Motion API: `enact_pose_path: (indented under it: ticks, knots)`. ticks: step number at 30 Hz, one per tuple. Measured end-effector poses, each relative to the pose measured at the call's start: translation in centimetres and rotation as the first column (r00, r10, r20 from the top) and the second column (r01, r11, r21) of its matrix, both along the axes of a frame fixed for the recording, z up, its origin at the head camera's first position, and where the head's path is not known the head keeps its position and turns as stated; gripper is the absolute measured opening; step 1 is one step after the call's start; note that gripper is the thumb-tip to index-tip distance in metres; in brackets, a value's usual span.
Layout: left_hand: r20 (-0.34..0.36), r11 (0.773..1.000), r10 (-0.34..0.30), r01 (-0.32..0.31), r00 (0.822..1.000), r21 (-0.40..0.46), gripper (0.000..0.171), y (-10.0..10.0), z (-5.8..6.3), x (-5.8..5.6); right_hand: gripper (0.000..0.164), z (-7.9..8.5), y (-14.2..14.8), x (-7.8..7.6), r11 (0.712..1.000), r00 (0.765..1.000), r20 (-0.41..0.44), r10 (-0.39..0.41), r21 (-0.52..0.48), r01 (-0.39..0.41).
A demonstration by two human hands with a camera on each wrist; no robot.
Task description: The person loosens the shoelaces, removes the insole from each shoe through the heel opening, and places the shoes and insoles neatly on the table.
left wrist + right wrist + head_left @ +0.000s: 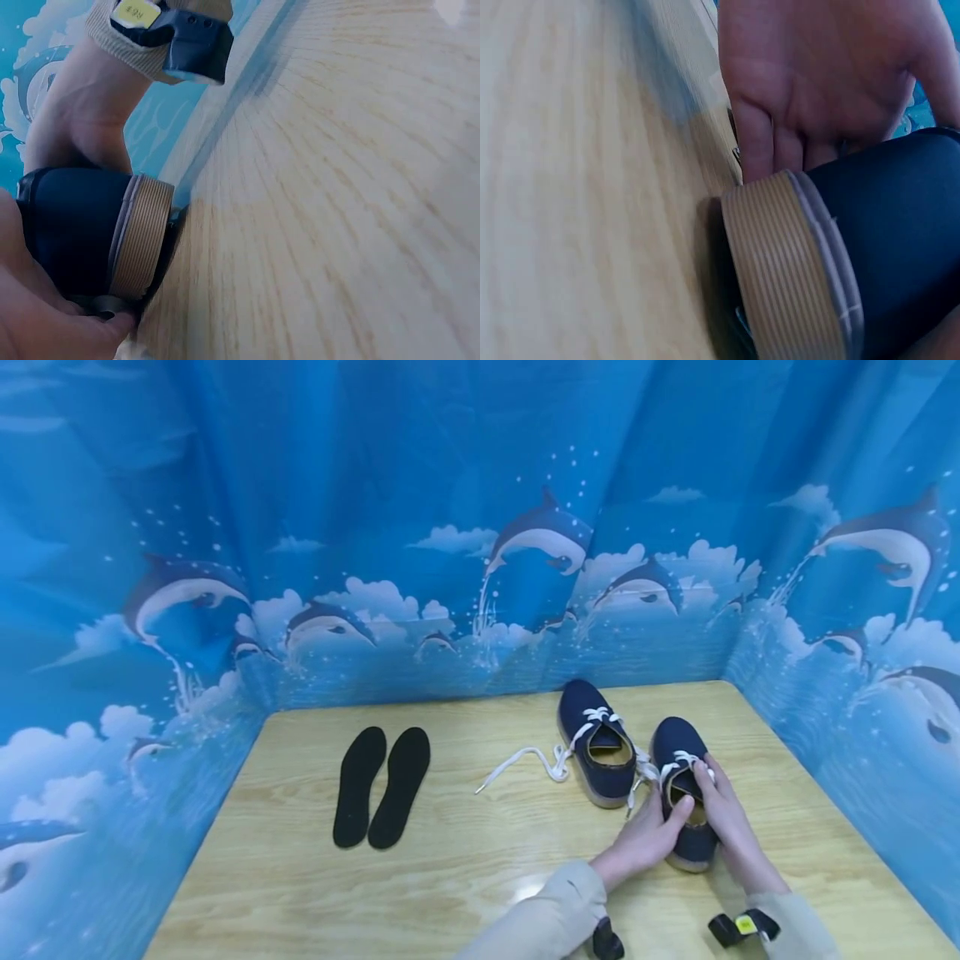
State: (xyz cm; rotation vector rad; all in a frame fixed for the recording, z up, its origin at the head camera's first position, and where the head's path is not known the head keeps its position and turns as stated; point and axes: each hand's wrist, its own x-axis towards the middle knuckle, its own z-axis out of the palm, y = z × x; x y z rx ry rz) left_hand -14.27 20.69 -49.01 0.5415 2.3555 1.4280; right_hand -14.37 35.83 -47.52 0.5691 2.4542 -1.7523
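A navy lace-up shoe (677, 737) with white laces rests on the table at the right, toe pointing away from me. My left hand (651, 837) grips its left side, thumb over the opening. From the other side my right hand (724, 817) holds it, thumb beside the laces. Both wrist views show the dark heel (75, 225) and ribbed tan sole edge (784, 262) close up. The matching shoe (581, 706) stands just left and farther back, with one long loose lace (517, 760) trailing leftward.
Two black insoles (362, 785) lie side by side on the left part of the wooden table (480, 852). A blue dolphin-print curtain (420, 527) rises behind the table and along both sides.
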Motion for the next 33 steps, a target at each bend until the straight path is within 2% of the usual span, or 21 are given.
enact_pose_path:
  ticks: [7,13,18,21,29,31,33]
  knots:
    - [0.017,1.000,0.021,-0.021,1.000,-0.015,0.076,-0.2,0.2,0.1,0.074,-0.1,0.5,-1.8,0.998,0.998,-0.044,0.050,0.034,-0.048]
    - [0.005,0.998,0.058,-0.058,0.998,0.011,0.078,-0.5,0.0,-0.2,0.075,-0.1,0.3,-4.4,0.994,0.994,-0.061,0.094,0.063,-0.090]
    - [-0.005,0.993,0.115,-0.115,0.993,-0.012,0.079,-0.6,-0.3,-0.3,0.075,-0.5,0.4,-7.0,0.985,0.985,-0.067,0.160,0.075,-0.155]
    - [0.001,0.992,0.125,-0.125,0.992,-0.027,0.078,-0.8,-0.3,-0.3,0.075,-0.8,0.7,-8.5,0.977,0.976,-0.078,0.203,0.084,-0.197]
    - [-0.014,0.996,0.065,-0.066,0.998,-0.059,0.075,-1.4,-0.4,-0.2,0.076,-1.3,1.4,-11.1,0.952,0.944,-0.125,0.304,0.073,-0.297]
    - [-0.056,0.996,0.029,-0.033,0.998,-0.081,0.071,-1.6,-0.5,-0.3,0.076,-1.5,1.7,-11.6,0.948,0.938,-0.135,0.318,0.058,-0.312]
    - [-0.130,0.991,-0.031,0.014,0.991,-0.137,0.065,-1.8,-0.5,-0.3,0.076,-1.6,2.1,-11.8,0.946,0.936,-0.137,0.324,0.048,-0.320]
